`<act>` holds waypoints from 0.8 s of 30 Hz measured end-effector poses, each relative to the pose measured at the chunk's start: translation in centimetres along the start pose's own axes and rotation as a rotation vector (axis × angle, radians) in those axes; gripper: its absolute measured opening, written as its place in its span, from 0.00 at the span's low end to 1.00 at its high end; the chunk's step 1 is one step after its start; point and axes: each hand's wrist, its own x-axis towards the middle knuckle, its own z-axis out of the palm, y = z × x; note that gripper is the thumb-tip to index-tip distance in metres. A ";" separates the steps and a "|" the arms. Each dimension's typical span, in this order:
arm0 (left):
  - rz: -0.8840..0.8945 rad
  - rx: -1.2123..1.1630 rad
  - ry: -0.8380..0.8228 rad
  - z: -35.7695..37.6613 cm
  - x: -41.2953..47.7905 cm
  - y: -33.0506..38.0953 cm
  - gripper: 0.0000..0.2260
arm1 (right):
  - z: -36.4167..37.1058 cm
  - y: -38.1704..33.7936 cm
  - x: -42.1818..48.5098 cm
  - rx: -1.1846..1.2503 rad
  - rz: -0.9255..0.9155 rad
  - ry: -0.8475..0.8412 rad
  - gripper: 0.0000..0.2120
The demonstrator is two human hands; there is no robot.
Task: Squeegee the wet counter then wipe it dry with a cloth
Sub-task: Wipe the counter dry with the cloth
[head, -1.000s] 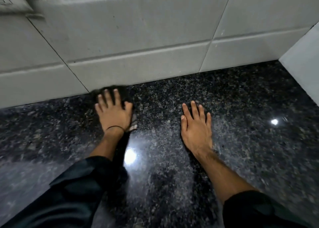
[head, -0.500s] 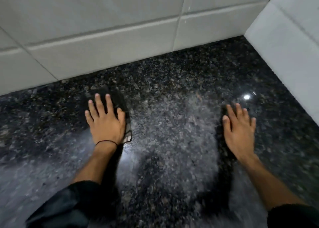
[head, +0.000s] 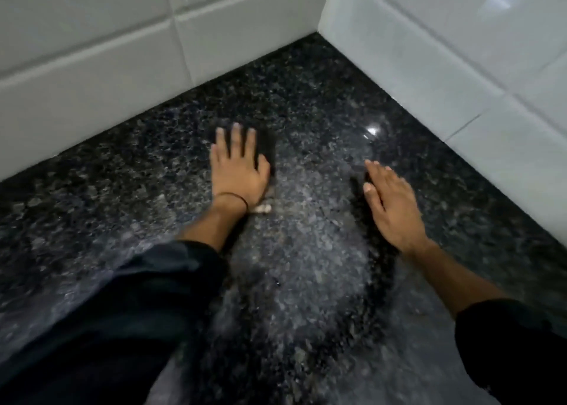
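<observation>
The drying step looks underway: the left hand [head: 237, 171] presses flat on a dark folded cloth [head: 266, 150] mid-way across the speckled black granite counter [head: 322, 113], the right hand [head: 391, 208] splayed and empty, so the next swipe probably runs to the far-right corner.

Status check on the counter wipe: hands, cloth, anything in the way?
Left hand flat on dark cloth, pressing it to the granite counter. Right hand open, empty. No obstruction visible toward the tiled corner.
</observation>
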 end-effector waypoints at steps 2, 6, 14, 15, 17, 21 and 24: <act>-0.164 -0.032 0.017 -0.1 3.1 0.3 0.28 | -1.1 3.6 1.2 -0.017 0.166 0.074 0.25; -0.053 -0.008 0.010 1.7 2.3 7.1 0.27 | -1.0 7.2 2.9 -0.109 0.400 0.038 0.27; 0.582 0.085 -0.089 4.5 5.8 16.1 0.27 | -0.3 8.0 3.1 -0.106 0.408 0.110 0.25; 0.503 0.088 -0.075 4.5 9.0 16.8 0.26 | -0.2 8.1 3.2 -0.098 0.410 0.105 0.25; 0.317 0.040 -0.056 4.5 13.6 19.0 0.26 | 0.1 8.1 3.1 -0.107 0.402 0.110 0.26; 0.428 0.027 -0.079 6.5 12.0 25.9 0.27 | 0.3 8.2 3.2 -0.104 0.398 0.136 0.27; 0.754 0.022 -0.131 7.6 7.8 28.5 0.27 | 0.4 8.1 3.2 -0.098 0.406 0.151 0.28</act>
